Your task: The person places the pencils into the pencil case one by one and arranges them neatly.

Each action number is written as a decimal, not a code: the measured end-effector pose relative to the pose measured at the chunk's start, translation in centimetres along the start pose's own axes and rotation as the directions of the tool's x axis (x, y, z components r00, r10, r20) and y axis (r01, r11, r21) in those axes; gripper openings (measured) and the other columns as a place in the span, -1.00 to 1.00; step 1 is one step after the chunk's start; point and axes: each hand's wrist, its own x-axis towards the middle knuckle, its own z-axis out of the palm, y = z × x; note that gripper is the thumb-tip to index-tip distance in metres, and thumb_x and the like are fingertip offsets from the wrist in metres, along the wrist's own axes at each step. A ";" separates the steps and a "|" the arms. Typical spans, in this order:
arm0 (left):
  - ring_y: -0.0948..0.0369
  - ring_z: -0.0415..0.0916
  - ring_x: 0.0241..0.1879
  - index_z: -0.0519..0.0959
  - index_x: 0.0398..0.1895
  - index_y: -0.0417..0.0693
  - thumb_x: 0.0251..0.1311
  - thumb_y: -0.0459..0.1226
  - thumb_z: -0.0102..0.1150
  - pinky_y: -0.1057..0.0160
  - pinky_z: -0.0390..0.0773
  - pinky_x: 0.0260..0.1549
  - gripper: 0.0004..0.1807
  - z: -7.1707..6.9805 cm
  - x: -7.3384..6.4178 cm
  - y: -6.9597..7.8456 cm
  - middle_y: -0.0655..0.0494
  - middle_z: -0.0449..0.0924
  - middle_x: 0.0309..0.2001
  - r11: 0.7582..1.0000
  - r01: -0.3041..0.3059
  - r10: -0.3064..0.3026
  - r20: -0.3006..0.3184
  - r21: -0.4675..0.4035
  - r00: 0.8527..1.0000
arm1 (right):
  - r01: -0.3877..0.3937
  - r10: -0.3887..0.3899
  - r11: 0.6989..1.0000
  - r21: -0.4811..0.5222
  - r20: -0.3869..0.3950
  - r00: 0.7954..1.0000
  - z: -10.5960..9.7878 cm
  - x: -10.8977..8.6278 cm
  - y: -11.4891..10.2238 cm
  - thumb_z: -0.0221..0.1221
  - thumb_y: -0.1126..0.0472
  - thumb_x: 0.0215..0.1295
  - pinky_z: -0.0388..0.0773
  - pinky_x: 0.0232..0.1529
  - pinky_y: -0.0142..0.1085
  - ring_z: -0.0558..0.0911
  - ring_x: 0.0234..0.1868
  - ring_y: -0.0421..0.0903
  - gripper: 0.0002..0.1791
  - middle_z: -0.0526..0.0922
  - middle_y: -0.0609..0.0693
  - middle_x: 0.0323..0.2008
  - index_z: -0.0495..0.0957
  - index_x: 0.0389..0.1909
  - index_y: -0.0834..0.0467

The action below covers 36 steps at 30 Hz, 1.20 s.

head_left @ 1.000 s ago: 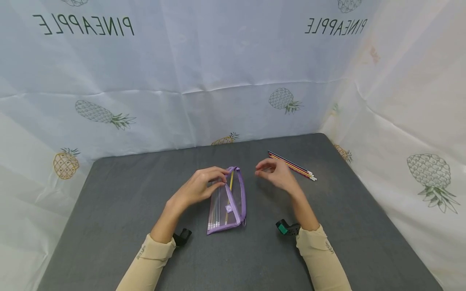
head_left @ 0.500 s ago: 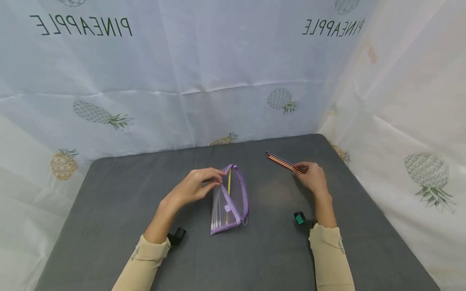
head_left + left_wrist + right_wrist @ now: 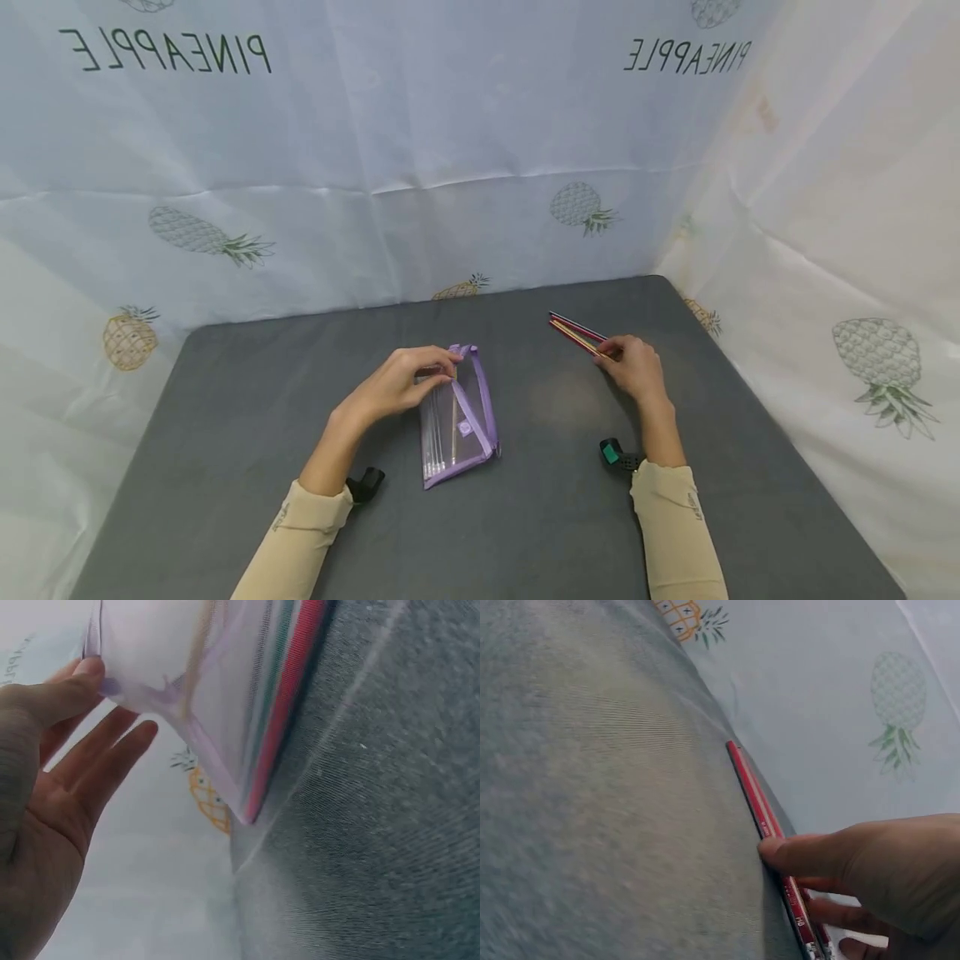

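Observation:
My left hand (image 3: 397,382) pinches the upper edge of a clear pencil pouch (image 3: 487,408) with purple trim, its mouth parted. Several pencils lie inside; the left wrist view shows a red pencil (image 3: 283,697) and a green one (image 3: 271,682) through the see-through side. Over to the right, my right hand (image 3: 636,367) has thumb and fingers on the near part of a red pencil (image 3: 754,787), pinching it. Beside it lie a yellow pencil (image 3: 577,335) and a dark pencil (image 3: 576,322). The fingers hide the pencils' near ends.
A dark grey table (image 3: 300,350) carries everything. Behind it hangs a white curtain (image 3: 465,233) printed with pineapples, which continues along the right side. A black wrist device (image 3: 618,457) sits at the right cuff, another wrist device (image 3: 366,485) at the left.
My right hand has gone from near the pouch rightward to the pencils, which have spread slightly apart. The pouch has shifted a little left, still in my left hand.

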 end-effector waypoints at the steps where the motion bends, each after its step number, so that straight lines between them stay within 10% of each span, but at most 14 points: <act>1: 0.01 0.83 0.00 0.74 -0.15 -0.16 0.33 -0.54 0.38 0.15 0.86 -0.02 -0.85 0.0 0.0 0.0 -0.15 0.82 0.13 1.000 -0.017 0.017 -0.007 0.000 1.000 | 0.009 -0.009 1.000 -0.002 0.000 1.000 0.1 0.0 -0.1 0.43 0.21 0.42 0.58 0.08 0.29 0.75 -0.10 0.26 -0.83 0.81 0.28 -0.14 0.79 -0.13 0.25; 17: 0.01 0.84 -0.02 0.75 -0.14 -0.22 0.34 -0.57 0.36 0.19 0.87 -0.03 -0.85 -0.5 -0.2 -0.1 -0.19 0.80 0.16 1.000 -0.026 0.025 -0.044 -0.015 0.999 | 0.013 -0.008 0.999 -0.043 0.114 0.993 0.4 0.1 -1.7 0.18 0.26 0.58 0.55 -0.20 0.06 0.61 -0.36 0.08 -0.78 0.74 0.24 -0.29 0.71 -0.16 0.34; 36: -0.09 0.81 0.09 0.75 -0.13 -0.22 0.36 -0.56 0.34 0.19 0.85 0.05 -0.86 0.1 0.1 0.4 -0.25 0.78 0.18 0.999 -0.026 0.026 -0.017 -0.046 1.000 | 0.076 -0.098 0.937 0.341 0.049 0.994 -0.1 0.5 -3.9 0.18 0.32 0.59 0.58 -0.39 -0.46 0.59 -0.42 -0.39 -0.71 0.78 0.40 -0.09 0.64 0.15 0.42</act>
